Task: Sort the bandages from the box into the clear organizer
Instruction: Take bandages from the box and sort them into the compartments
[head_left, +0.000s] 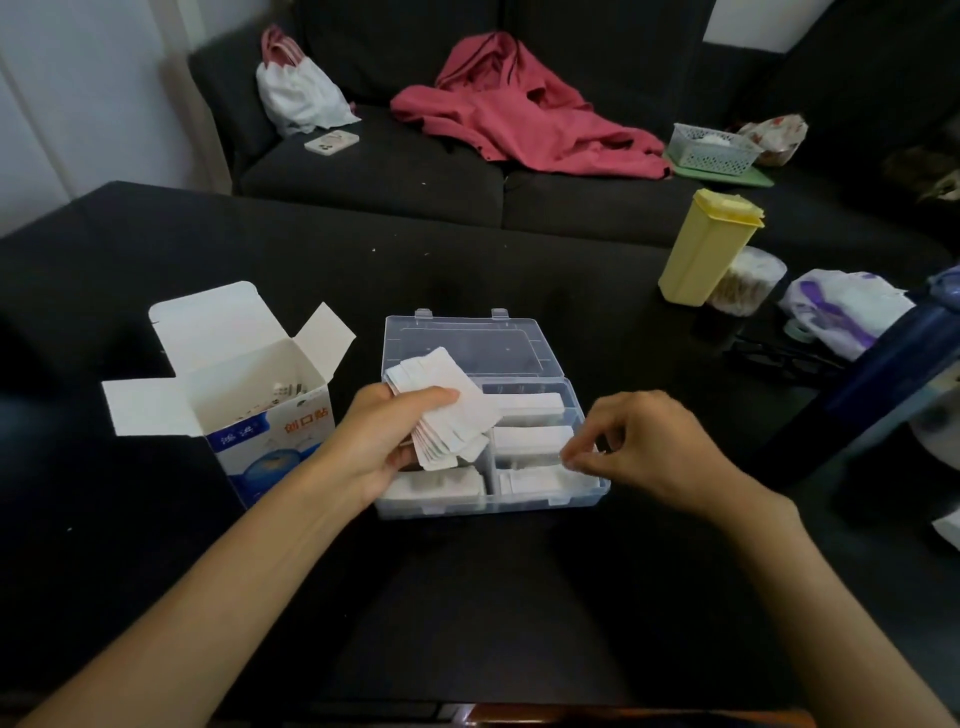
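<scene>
Two hands over the clear plastic compartment organizer (592, 493), lid folded open flat behind it. My left hand (387, 441) grips a fanned stack of white wrapped bandages (447, 410), thumb across the top of the stack, fingers curled underneath. The stack hangs above the organizer's left side, tilted, upper end toward the lid.

My right hand (644, 447) sits at the organizer's right edge, fingers curled, thumb and forefinger pressed together at the near-right compartment. Can't tell whether there's a bandage between the tips; too blurred.

Organizer contents: white bandages lie flat in the three right-hand compartments, stacked front to back, and more in the near-left compartment, partly hidden by my left wrist.

The white cardboard bandage box with blue and orange print (270, 431) stands just left of the organizer, top flaps open. A few small items show inside, unclear what.

All on a black cloth-covered table (467, 597). Far right of the table: a tall pale yellow plastic lidded container (706, 249), with a clear round tub of cotton swabs (748, 280) touching it behind. On the dark grey sofa (389, 176) beyond: a pink jacket (519, 119), a white bag with pink handles (301, 93).
</scene>
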